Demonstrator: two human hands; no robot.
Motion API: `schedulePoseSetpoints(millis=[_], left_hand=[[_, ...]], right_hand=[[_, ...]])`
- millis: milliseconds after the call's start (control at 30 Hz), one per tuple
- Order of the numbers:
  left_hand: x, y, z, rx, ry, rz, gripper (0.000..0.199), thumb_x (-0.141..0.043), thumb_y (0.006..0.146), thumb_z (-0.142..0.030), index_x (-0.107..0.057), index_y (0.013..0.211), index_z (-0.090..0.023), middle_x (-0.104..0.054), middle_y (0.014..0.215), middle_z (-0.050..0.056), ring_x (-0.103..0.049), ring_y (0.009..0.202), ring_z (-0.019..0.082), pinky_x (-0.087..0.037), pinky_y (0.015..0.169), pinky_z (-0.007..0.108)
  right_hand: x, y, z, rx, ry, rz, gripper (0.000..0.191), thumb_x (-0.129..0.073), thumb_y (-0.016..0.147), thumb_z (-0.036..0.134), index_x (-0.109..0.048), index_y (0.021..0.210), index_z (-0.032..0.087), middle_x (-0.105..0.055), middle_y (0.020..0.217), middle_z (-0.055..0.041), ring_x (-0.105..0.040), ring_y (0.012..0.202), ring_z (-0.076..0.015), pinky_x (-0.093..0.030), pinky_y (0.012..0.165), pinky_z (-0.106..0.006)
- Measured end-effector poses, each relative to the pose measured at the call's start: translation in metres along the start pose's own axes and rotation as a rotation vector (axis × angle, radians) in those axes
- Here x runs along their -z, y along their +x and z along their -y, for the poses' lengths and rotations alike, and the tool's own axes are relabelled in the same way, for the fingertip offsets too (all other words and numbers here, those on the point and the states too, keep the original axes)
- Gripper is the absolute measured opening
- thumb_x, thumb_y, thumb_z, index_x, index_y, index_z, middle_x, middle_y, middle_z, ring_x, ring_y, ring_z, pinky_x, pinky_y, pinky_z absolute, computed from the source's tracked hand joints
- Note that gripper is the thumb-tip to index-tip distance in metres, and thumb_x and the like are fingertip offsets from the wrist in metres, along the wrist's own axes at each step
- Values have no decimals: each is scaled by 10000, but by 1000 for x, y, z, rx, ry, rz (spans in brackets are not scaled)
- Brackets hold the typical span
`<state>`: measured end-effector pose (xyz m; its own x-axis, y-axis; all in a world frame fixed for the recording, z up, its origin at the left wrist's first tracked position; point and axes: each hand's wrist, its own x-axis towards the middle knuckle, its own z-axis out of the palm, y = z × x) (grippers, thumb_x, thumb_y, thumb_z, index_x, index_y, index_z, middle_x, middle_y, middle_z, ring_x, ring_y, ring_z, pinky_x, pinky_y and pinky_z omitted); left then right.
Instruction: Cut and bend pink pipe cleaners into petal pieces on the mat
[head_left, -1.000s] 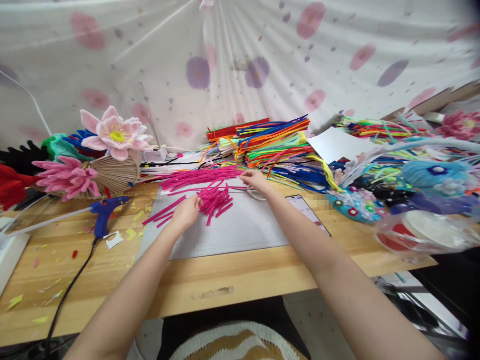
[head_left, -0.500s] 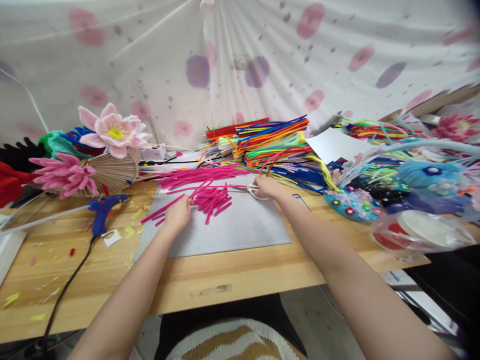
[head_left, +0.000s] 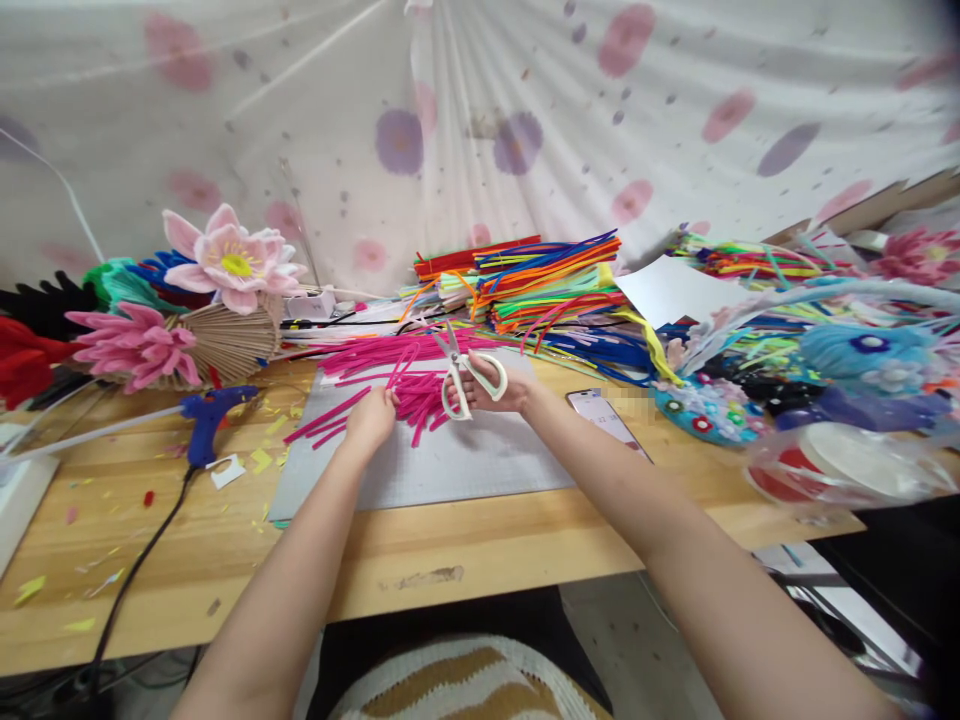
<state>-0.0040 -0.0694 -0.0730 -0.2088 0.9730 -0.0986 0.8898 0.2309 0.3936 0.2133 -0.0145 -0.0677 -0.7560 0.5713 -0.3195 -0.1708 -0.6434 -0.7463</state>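
Observation:
In my right hand is a pair of scissors with white handles. Its blades are parted and point away from me, and the palm is turned partly up. My left hand is closed on a bent magenta pipe cleaner, whose loop sticks up above the fingers. Short cut magenta pieces lie heaped between the hands on a grey cutting mat. Longer magenta pipe cleaners are spread along the mat's far edge, and a few strips lie left of my left hand.
A blue glue gun with its cord lies at left, near pink fuzzy flowers. Bundles of coloured pipe cleaners are stacked at the back. A phone lies right of the mat, before a decorated blue piece and a wrapped red-and-white roll.
My right hand has come left and nearer, turning the scissors so the blades point away from me. My left hand has shifted slightly right with the pipe cleaner. The phone is now uncovered.

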Motion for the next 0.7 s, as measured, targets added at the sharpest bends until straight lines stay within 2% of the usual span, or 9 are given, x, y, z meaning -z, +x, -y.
schedulePoseSetpoints(millis=[100, 200, 400, 533, 700], left_hand=[[0, 0, -5, 20, 4, -31, 369, -252, 860, -308, -592, 916, -176, -658, 954, 134, -601, 911, 252, -418, 732, 343], [-2, 0, -7, 17, -3, -44, 372, -246, 860, -305, -590, 925, -179, -660, 944, 137, -599, 918, 264, -415, 721, 350], [-7, -4, -10, -11, 38, -75, 365, -240, 866, -307, -576, 944, -187, -657, 929, 123, -604, 881, 256, -407, 671, 322], [-11, -9, -11, -79, 91, -83, 366, -229, 873, -325, -558, 958, -188, -652, 896, 115, -609, 833, 249, -394, 633, 306], [-12, -13, -6, -108, 57, -82, 361, -219, 883, -316, -555, 935, -194, -654, 906, 96, -605, 827, 219, -383, 641, 286]], right_hand=[[-4, 3, 4, -124, 0, 113, 544, -304, 823, 598, -563, 806, 119, -616, 749, -95, -579, 688, -158, -470, 698, -321], [-8, 8, 5, -168, -13, 175, 606, -226, 823, 626, -565, 819, 123, -621, 764, -105, -584, 693, -165, -466, 694, -324], [-10, 20, 2, -134, -4, 148, 692, -149, 796, 675, -560, 821, 119, -618, 740, -121, -585, 682, -182, -467, 638, -315], [-13, 23, 6, -103, 54, 95, 714, -160, 778, 698, -560, 839, 109, -621, 747, -123, -589, 678, -179, -472, 682, -329], [-15, 26, 10, -61, 74, 77, 741, -196, 750, 727, -565, 866, 96, -627, 736, -120, -603, 709, -188, -475, 703, -331]])
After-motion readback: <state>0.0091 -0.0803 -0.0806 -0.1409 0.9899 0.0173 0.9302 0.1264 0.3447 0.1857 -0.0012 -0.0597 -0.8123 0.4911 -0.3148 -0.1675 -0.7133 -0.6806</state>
